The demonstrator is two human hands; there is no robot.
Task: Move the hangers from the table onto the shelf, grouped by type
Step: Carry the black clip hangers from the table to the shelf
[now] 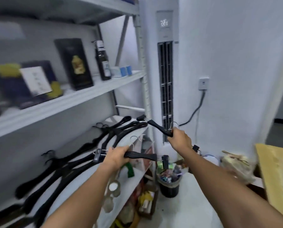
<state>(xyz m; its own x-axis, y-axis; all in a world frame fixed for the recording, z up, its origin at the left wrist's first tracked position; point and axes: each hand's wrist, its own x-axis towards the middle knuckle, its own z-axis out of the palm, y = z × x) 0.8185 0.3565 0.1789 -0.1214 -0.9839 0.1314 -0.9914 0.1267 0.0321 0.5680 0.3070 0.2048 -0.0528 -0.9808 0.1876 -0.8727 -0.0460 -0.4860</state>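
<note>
**Where the shelf (81,97) held plain black hangers (68,165)**

While that shelf filled the left side, a white air conditioner (165,79) stood beside its post. The plain black hangers lay on the lower board. The left hand (116,156) curled round the bar of the first clip hanger (142,156) above that board's edge; the right hand (180,139) gripped the second clip hanger (157,126), tilted, higher, near the post.

Black hangers (78,162) on grey shelf (137,177)
</note>
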